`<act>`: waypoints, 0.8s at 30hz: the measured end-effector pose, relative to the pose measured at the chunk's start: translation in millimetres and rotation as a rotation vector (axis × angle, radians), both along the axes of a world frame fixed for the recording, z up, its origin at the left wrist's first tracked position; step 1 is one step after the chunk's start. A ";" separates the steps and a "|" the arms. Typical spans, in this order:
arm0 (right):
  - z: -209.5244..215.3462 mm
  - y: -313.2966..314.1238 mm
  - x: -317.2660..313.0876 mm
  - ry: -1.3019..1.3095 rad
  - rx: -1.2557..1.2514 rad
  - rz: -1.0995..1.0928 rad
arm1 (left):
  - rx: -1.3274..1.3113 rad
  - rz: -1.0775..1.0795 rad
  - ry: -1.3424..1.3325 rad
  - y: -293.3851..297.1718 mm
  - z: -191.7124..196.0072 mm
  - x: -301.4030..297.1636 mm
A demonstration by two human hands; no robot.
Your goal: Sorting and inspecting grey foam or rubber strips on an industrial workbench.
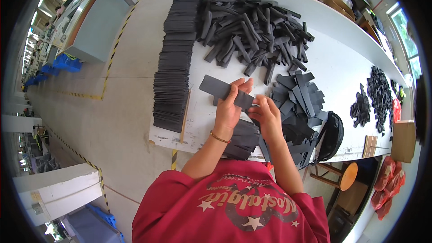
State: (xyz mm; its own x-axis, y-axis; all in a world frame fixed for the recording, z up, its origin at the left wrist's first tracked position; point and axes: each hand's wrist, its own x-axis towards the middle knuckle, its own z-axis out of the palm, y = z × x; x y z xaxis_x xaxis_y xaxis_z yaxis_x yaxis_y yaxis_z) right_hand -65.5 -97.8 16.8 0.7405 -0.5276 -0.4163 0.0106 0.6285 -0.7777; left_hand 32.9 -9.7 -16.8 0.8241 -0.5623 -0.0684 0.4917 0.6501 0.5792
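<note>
A flat black strip (pixel 213 86) is held slantwise over the near part of the white table (pixel 173 138). My left hand (pixel 229 109) is closed round its middle, thumb on top, with a bracelet at the wrist. At the strip's right end, my right hand (pixel 266 114) pinches it between thumb and fingers. Whether the strip is cloth or card I cannot tell. Below my hands lies a stack of black strips (pixel 240 140), partly hidden by my arms. Beside my right hand, loose flat black strips (pixel 297 96) spread in a heap.
A long, tightly packed row of black pieces (pixel 173 63) lines the table's left side. Tube-like black pieces (pixel 252 29) are heaped at the back. To the right are a black bag (pixel 331 137), small dark heaps (pixel 379 92), a cardboard box (pixel 403 141) and a stool (pixel 348 176).
</note>
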 end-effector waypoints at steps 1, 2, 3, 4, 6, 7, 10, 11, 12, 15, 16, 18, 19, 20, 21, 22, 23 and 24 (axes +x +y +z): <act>-3.7 -0.5 3.2 0.004 0.001 -0.012 | 0.001 -0.012 0.004 0.4 -1.9 -1.2; -12.1 -1.3 9.5 -0.023 -0.038 0.022 | -0.017 -0.041 0.001 0.4 0.3 1.4; -18.8 -2.1 12.5 -0.051 -0.077 0.056 | -0.035 -0.070 -0.003 -0.7 2.7 2.8; -23.3 -2.5 11.3 -0.074 -0.101 0.009 | -0.021 -0.092 0.012 -1.7 5.3 1.6; -23.7 4.5 5.6 -0.084 -0.121 -0.023 | -0.008 -0.108 0.000 0.4 -0.2 0.0; -23.6 6.9 4.3 -0.093 -0.145 -0.059 | 0.001 -0.129 -0.011 1.1 -3.0 -0.4; -20.1 0.6 3.6 -0.040 -1.158 -0.212 | 0.107 0.074 0.230 -0.7 -2.2 -4.0; -17.9 -4.3 5.0 -0.040 -1.157 -0.213 | 0.108 0.074 0.229 2.7 -5.2 -4.2; -16.0 -11.3 6.0 -0.106 -1.430 -0.181 | 0.203 0.068 0.319 9.1 -9.8 -5.3; -18.6 -20.0 8.2 -0.209 -1.767 -0.099 | 0.219 0.000 0.361 16.1 -15.8 -3.6; -18.4 -19.7 8.1 -0.233 -1.788 -0.042 | 0.271 -0.033 0.273 18.7 -20.2 -0.5; -20.1 -21.8 7.7 -0.235 -1.720 0.082 | 0.313 0.004 0.214 17.7 -14.2 4.7; -27.1 -20.1 4.6 -0.238 -1.718 0.085 | 0.314 0.008 0.215 18.1 -10.7 7.6; -33.7 -16.1 0.3 -0.129 -1.255 0.040 | 0.341 0.033 0.195 19.2 -7.5 9.8; -39.0 -14.4 -2.5 -0.025 -0.791 -0.005 | 0.368 0.057 0.174 19.8 -6.3 11.3; -43.9 -15.2 -2.8 -0.085 -0.597 -0.025 | 0.367 0.054 0.176 19.4 -7.5 12.1; -44.6 -15.3 -1.6 -0.083 -0.597 -0.028 | 0.373 0.074 0.174 18.9 -8.6 13.0; -45.4 -15.9 -0.5 -0.062 -0.512 0.033 | 0.379 0.094 0.171 18.0 -9.3 13.2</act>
